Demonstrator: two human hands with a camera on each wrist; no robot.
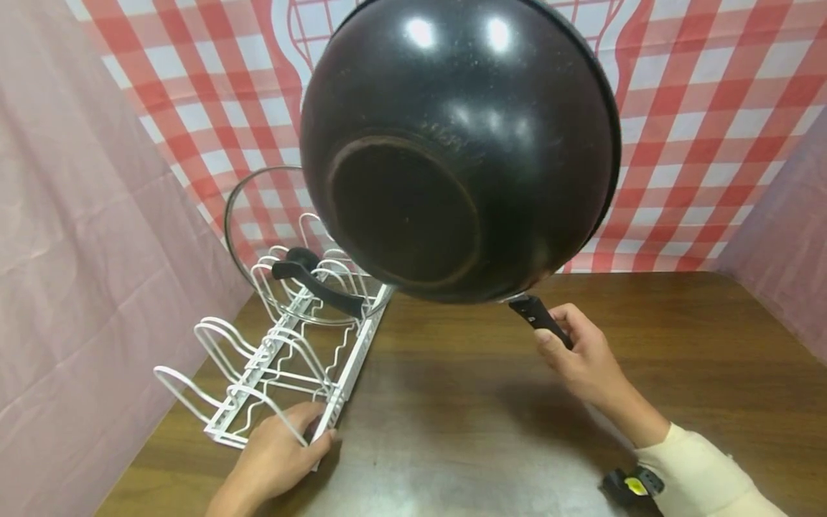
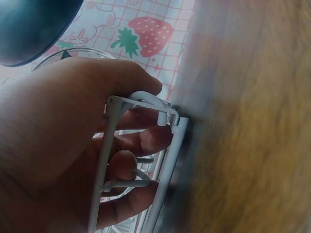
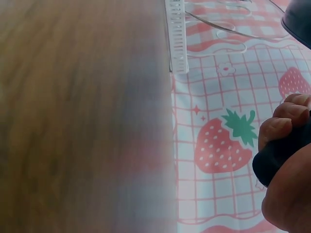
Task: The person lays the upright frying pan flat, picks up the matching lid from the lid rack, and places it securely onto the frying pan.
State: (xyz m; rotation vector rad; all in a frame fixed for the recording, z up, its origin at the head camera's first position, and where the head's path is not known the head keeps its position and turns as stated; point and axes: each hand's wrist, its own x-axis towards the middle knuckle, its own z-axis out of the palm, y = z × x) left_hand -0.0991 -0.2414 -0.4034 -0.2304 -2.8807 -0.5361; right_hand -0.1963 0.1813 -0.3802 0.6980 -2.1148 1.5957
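Observation:
My right hand (image 1: 584, 355) grips the black handle (image 1: 539, 321) of a large dark wok (image 1: 452, 158), raised above the table with its underside toward the head camera. In the right wrist view my fingers (image 3: 290, 116) wrap around that handle. My left hand (image 1: 278, 449) holds the near end of a white wire rack (image 1: 352, 366); the left wrist view shows the thumb and curled fingers around its frame. A glass lid (image 1: 265, 208) with a black handle (image 1: 323, 287) stands upright between the rack's far hoops, partly hidden behind the wok.
The rack rests on the left part of a brown wooden table (image 1: 452, 402). Behind hangs a red-and-white checked cloth (image 1: 685, 143), with a pink cloth (image 1: 84, 237) on the left. A black wrist strap (image 1: 636, 485) sits at the right sleeve.

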